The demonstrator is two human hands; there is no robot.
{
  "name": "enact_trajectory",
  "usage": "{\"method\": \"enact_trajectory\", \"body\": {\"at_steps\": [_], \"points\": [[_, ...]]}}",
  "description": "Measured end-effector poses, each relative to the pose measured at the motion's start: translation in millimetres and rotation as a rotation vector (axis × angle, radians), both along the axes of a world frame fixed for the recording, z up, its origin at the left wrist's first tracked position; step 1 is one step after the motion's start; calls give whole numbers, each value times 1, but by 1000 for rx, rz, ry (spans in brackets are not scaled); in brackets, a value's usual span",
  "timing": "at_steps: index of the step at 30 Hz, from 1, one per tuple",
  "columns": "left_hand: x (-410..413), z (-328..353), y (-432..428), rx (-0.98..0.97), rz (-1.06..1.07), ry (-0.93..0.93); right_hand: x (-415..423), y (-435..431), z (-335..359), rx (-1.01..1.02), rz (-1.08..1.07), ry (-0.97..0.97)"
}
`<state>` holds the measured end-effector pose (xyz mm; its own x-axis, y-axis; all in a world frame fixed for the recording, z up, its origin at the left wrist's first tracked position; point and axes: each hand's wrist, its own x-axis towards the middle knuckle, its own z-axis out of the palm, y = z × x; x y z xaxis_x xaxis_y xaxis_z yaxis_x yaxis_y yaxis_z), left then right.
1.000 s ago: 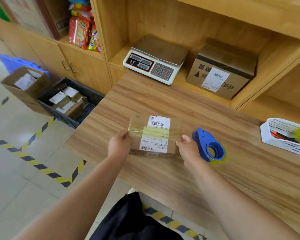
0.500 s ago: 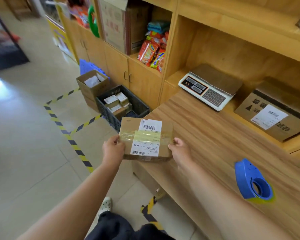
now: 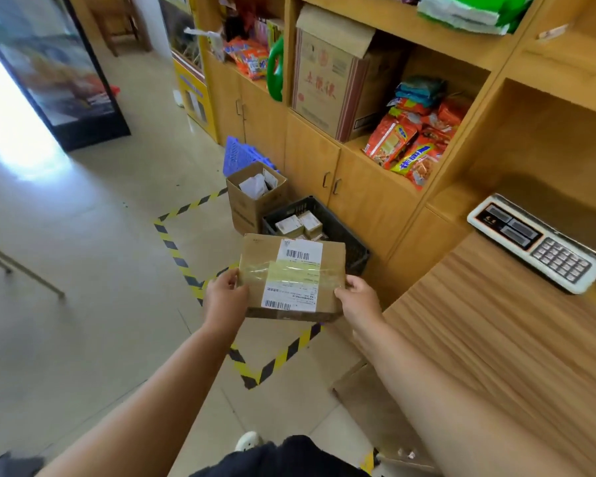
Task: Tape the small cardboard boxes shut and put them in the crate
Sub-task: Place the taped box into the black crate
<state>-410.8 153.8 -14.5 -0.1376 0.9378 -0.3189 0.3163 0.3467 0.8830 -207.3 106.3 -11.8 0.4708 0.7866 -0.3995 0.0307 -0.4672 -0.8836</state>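
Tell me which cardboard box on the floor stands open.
The tall brown box beside the black crate: its top is open, white packing showing. The small boxes inside the crate are closed, the held box taped.

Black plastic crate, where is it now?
Head view, centre: the black plastic crate sits on the floor behind the taped cardboard box, between the open brown carton and wooden cabinet.
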Motion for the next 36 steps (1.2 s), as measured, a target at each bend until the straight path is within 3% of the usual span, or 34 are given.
{"method": "enact_trajectory", "body": {"at_steps": [8,28,36], "points": [[-32,-23,94,-87,-32,23,-34,86,-25,-90,-61,15],[34,-53,376,-209,-139,114,21,339,-74,-263,-70,-9],[84,-78,468,-230,-427,219,51,398,-96,-360,-218,102]]}}
